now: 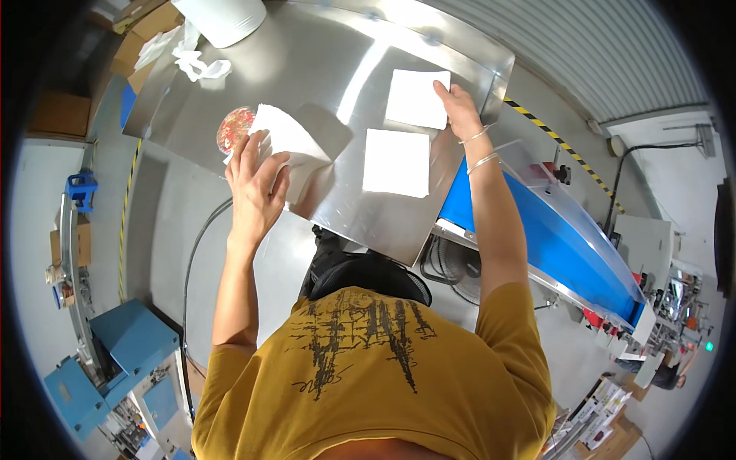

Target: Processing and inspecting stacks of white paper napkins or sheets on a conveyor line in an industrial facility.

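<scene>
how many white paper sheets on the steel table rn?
3: one under the right hand at the far edge, one lying free nearer, one bent sheet held by the left hand. More may be stacked beneath.

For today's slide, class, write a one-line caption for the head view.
Left hand grips a white paper sheet while right hand touches another white square sheet on shiny steel table.

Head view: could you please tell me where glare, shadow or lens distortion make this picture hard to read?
In the head view, the steel table throws bright glare streaks between the white sheets; the left hand and its white stack cast a soft shadow to their right; the fisheye bends the table edges and the blue conveyor, and the rim goes black; the right hand looks sharp.
</scene>
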`<state>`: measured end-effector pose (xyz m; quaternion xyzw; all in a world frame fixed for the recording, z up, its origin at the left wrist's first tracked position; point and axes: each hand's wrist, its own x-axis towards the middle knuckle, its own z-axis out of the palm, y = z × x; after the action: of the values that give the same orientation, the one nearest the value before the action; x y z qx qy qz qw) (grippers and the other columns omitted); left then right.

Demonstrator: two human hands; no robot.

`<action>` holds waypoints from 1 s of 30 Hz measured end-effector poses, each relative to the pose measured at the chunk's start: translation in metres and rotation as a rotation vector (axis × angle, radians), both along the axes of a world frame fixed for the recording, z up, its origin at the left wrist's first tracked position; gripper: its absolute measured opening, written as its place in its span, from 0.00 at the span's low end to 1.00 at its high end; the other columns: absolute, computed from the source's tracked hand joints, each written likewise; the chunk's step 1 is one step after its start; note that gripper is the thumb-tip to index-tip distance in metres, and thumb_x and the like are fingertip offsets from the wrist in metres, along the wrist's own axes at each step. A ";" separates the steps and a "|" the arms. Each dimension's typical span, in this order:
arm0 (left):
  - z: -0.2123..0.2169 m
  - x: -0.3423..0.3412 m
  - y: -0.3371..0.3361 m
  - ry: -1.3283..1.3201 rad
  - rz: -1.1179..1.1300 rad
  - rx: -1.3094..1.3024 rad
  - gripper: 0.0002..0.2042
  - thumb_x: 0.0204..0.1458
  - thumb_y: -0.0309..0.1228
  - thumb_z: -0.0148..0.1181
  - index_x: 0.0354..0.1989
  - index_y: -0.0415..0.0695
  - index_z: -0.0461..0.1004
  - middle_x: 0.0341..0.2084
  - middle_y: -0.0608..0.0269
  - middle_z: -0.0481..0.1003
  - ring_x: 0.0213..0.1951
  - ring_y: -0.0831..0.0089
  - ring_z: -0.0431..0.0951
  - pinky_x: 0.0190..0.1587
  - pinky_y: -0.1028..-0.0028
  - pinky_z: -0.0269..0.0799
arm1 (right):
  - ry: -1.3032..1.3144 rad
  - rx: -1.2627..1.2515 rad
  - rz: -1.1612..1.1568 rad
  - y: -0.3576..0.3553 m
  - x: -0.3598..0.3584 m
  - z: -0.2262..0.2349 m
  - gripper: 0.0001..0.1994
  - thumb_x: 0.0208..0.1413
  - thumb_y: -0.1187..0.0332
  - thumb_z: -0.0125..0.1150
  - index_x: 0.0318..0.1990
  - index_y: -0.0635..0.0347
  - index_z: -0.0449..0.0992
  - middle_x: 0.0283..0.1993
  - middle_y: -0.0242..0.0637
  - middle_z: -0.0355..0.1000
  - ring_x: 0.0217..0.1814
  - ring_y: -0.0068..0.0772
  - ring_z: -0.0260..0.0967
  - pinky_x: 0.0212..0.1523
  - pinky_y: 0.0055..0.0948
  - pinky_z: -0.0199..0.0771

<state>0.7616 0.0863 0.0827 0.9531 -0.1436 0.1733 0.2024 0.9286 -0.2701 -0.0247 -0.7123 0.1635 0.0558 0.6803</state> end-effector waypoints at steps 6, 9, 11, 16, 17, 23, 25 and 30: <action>0.001 -0.001 -0.001 0.025 0.019 0.025 0.12 0.46 0.25 0.63 0.41 0.48 0.77 0.59 0.54 0.63 0.63 0.51 0.58 0.60 0.53 0.54 | -0.134 -0.270 -0.014 -0.005 -0.007 -0.018 0.20 0.59 0.59 0.58 0.49 0.67 0.69 0.41 0.43 0.75 0.43 0.29 0.72 0.43 0.27 0.71; 0.000 0.001 -0.001 0.023 0.029 0.034 0.12 0.46 0.25 0.63 0.41 0.48 0.77 0.59 0.54 0.64 0.63 0.51 0.58 0.60 0.53 0.54 | -0.258 -0.535 -0.057 0.005 -0.021 -0.011 0.20 0.58 0.55 0.57 0.49 0.63 0.70 0.39 0.50 0.75 0.44 0.46 0.73 0.45 0.36 0.71; 0.000 0.000 0.000 0.020 0.026 0.037 0.12 0.46 0.25 0.63 0.41 0.48 0.77 0.58 0.54 0.64 0.62 0.51 0.58 0.60 0.53 0.54 | -0.340 -0.684 -0.081 0.015 -0.030 0.002 0.20 0.58 0.53 0.55 0.49 0.59 0.69 0.41 0.55 0.75 0.46 0.60 0.71 0.46 0.45 0.71; -0.001 0.003 -0.001 0.015 0.012 0.035 0.12 0.46 0.25 0.62 0.41 0.48 0.77 0.58 0.54 0.64 0.62 0.51 0.59 0.60 0.53 0.53 | -0.302 -0.764 -0.097 0.019 -0.049 0.008 0.19 0.59 0.54 0.54 0.49 0.59 0.68 0.39 0.56 0.75 0.43 0.62 0.72 0.45 0.47 0.72; -0.001 0.003 0.000 0.019 0.013 0.037 0.12 0.46 0.25 0.62 0.41 0.48 0.77 0.58 0.54 0.64 0.62 0.51 0.59 0.60 0.53 0.53 | -0.325 -0.764 -0.100 0.018 -0.053 0.005 0.19 0.59 0.55 0.54 0.49 0.60 0.68 0.39 0.57 0.75 0.43 0.62 0.72 0.45 0.48 0.72; -0.001 0.001 0.001 0.004 0.005 0.036 0.11 0.47 0.26 0.62 0.41 0.49 0.78 0.58 0.54 0.65 0.62 0.52 0.59 0.60 0.53 0.54 | -0.356 -0.779 -0.123 0.021 -0.079 0.009 0.19 0.59 0.57 0.54 0.48 0.65 0.67 0.37 0.61 0.74 0.41 0.64 0.72 0.42 0.49 0.72; -0.002 0.001 0.001 0.009 0.020 0.033 0.12 0.47 0.26 0.62 0.41 0.49 0.78 0.58 0.54 0.65 0.62 0.52 0.59 0.60 0.53 0.53 | -0.368 -0.785 -0.140 0.021 -0.079 0.010 0.19 0.59 0.58 0.54 0.47 0.66 0.67 0.37 0.61 0.74 0.40 0.65 0.72 0.41 0.50 0.72; -0.001 0.004 -0.002 -0.002 0.019 0.080 0.10 0.50 0.28 0.61 0.42 0.49 0.77 0.58 0.56 0.65 0.62 0.56 0.60 0.61 0.56 0.55 | -0.262 -1.005 -0.093 0.014 -0.058 0.011 0.20 0.57 0.58 0.57 0.48 0.67 0.66 0.34 0.60 0.74 0.37 0.63 0.73 0.39 0.48 0.74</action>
<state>0.7653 0.0847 0.0817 0.9616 -0.1415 0.1704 0.1622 0.8705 -0.2565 -0.0134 -0.9440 0.1148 -0.1493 0.2710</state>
